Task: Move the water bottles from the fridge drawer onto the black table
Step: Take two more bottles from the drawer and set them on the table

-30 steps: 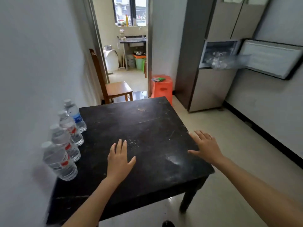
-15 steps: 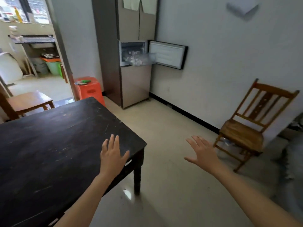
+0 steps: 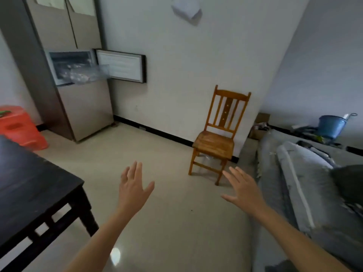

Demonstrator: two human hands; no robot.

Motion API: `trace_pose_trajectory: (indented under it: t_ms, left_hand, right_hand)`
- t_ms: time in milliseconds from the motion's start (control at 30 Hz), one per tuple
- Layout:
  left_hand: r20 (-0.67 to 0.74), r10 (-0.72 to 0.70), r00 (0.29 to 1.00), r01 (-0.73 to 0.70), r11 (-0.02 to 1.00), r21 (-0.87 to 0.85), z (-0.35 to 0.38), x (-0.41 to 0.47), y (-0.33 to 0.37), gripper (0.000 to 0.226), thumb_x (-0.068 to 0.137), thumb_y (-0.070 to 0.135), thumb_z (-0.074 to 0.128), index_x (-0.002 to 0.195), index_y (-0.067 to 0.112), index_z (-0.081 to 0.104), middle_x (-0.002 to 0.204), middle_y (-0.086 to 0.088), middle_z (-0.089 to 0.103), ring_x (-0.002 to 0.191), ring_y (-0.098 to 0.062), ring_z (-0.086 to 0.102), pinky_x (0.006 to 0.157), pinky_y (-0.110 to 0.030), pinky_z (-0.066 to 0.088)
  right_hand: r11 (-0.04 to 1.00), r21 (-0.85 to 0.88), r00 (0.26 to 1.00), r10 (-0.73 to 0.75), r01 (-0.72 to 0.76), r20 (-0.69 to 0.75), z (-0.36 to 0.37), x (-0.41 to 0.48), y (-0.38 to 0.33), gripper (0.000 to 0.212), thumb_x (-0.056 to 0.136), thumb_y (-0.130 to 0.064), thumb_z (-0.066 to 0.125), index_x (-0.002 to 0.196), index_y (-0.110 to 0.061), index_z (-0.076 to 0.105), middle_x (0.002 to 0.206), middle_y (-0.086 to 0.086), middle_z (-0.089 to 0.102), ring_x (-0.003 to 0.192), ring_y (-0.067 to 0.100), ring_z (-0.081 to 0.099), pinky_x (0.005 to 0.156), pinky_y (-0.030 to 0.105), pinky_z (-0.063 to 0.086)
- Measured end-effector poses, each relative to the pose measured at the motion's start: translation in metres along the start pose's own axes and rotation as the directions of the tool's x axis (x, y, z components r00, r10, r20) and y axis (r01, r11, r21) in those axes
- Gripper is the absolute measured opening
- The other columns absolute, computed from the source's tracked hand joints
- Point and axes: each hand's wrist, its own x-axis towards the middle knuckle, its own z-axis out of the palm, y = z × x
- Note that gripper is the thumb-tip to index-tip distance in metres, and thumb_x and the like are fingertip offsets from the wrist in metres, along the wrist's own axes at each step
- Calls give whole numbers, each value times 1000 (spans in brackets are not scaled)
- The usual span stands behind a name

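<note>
Two hands float over the floor and hold nothing. The left hand [image 3: 133, 189] and the right hand [image 3: 243, 191] both have straight, spread fingers. The water bottles [image 3: 76, 76] look blurry in the clear fridge drawer [image 3: 88, 74], which sticks out across the room. The black table [image 3: 29, 185] stands at the left, well apart from it.

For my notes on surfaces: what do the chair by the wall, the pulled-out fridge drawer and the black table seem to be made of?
Chair: wood with a glossy amber varnish; plank lines show on the seat.
Fridge drawer: likely clear plastic; blurred shapes show through it.
Black table: probably wood, with a dull dark finish and pale scuffs.
</note>
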Motion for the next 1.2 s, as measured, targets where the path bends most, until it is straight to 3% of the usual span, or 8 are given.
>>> trace_pose_trajectory:
  t_ms: [100,367,533,633,700,767,867,1200]
  left_hand:
    - [25,39,999,-40,999,29,24,4,33,73,90,39,51,146,9,14,155,-10,13,142,-30,6,113,-38,13]
    - [17,98,995,-100,990,102,59,47,66,73,86,39,57,142,3,28,150,-17,26,139,-38,17,111,-45,20]
    - [-27,68,997,-64,990,122,81,102,60,72,86,32,62,142,3,28,150,-17,26,139,-36,16,111,-44,18]
    - [-25,29,999,-26,992,127,98,145,65,73,86,33,60,143,4,26,151,-16,24,140,-34,14,111,-44,18]
    - [-10,27,1000,-26,994,105,112,171,76,72,85,32,61,142,3,28,151,-17,26,139,-35,16,111,-45,20]
    - [-4,56,998,-55,994,94,125,199,89,72,86,33,60,143,3,26,151,-17,25,140,-35,15,111,-45,20]
    - [0,83,997,-83,993,89,141,238,107,73,89,37,54,145,4,20,153,-15,19,141,-33,10,112,-42,15]
    - [-16,77,997,-76,994,83,177,333,132,72,88,32,57,143,2,23,152,-17,21,140,-35,12,112,-44,16]
  right_hand:
    - [1000,0,1000,23,-23,-16,5,-12,33,72,58,-61,54,111,-13,66,111,10,67,101,30,65,74,41,55]
    - [996,81,999,42,-45,33,33,14,76,71,71,-63,38,116,-14,63,116,10,65,107,30,62,78,43,54]
    - [985,167,996,19,-33,88,46,65,93,76,82,-57,45,146,-20,24,154,6,17,144,25,11,115,42,13]
    - [992,127,996,-19,8,92,49,104,117,70,73,-55,55,132,-17,50,137,12,49,129,33,44,99,48,39]
    - [999,45,992,7,-13,129,43,130,140,68,67,-62,50,118,-19,62,119,8,64,111,29,61,83,41,52]
    - [1000,15,990,2,-5,139,38,158,160,72,76,-65,38,129,-19,53,134,10,53,125,29,49,96,44,44]
    - [999,43,995,14,-18,99,40,190,190,71,90,-57,39,147,-23,17,156,1,11,144,20,7,115,37,10]
    - [996,63,989,62,-71,135,66,282,250,71,91,-55,40,148,-23,12,156,-1,6,144,18,-1,116,35,4]
